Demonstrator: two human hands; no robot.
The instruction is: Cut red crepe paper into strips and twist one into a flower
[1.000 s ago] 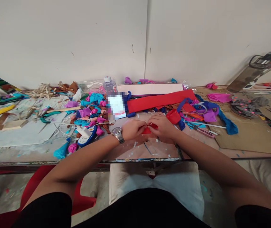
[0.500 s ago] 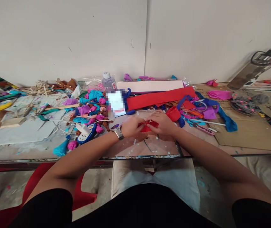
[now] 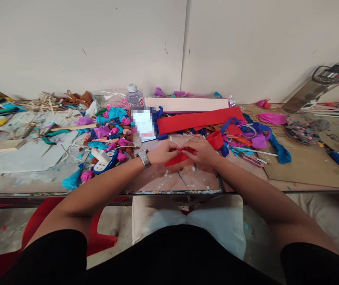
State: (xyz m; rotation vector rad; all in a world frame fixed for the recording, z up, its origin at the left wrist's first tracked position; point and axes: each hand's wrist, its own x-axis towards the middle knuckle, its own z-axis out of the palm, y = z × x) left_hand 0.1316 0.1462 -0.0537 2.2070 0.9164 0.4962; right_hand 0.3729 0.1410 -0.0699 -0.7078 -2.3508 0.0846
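Between my two hands, low over the table, is a small piece of red crepe paper (image 3: 176,159). My left hand (image 3: 162,152), with a metal watch (image 3: 143,158) at its wrist, pinches the paper's upper edge between thumb and fingers. From the other side my right hand (image 3: 200,151) pinches the same piece, its fingertips close to the left ones. Part of the paper is hidden by the fingers. A long folded red crepe strip (image 3: 199,120) lies just beyond the hands. Another curled red piece (image 3: 215,139) rests right of my right hand.
A lit phone (image 3: 144,124) leans before a water bottle (image 3: 134,97). Crumpled coloured paper flowers (image 3: 114,130) surround a blue-and-white power socket (image 3: 105,161) on the left. To the right lie a pink-handled cutter (image 3: 252,160), a cardboard sheet (image 3: 300,170) and a dark bottle (image 3: 300,95).
The red paper in my fingers now spreads further to the left, below my left hand. Both hands still pinch it. The whole view has shifted slightly.
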